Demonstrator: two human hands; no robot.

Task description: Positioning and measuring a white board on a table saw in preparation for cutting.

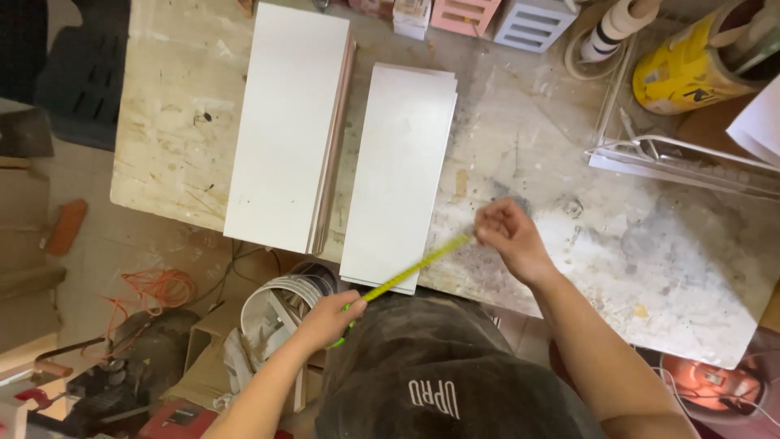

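Observation:
A yellow tape measure [414,266] stretches between my two hands across the near end of a stack of white boards [398,171]. My left hand [329,317] grips the tape's lower end just off the bench's front edge, where a bit of green shows. My right hand [508,236] pinches the tape's other end above the bench, just right of that stack. A second, larger stack of white boards [284,122] lies to the left, apart from both hands.
The worn workbench [650,260] carries a clear plastic tray [682,154], a yellow can [682,73], tape rolls [609,32] and small pink and white boxes [496,16] at the back. Below the front edge stand a white bucket [280,305], orange cord [158,289] and tools.

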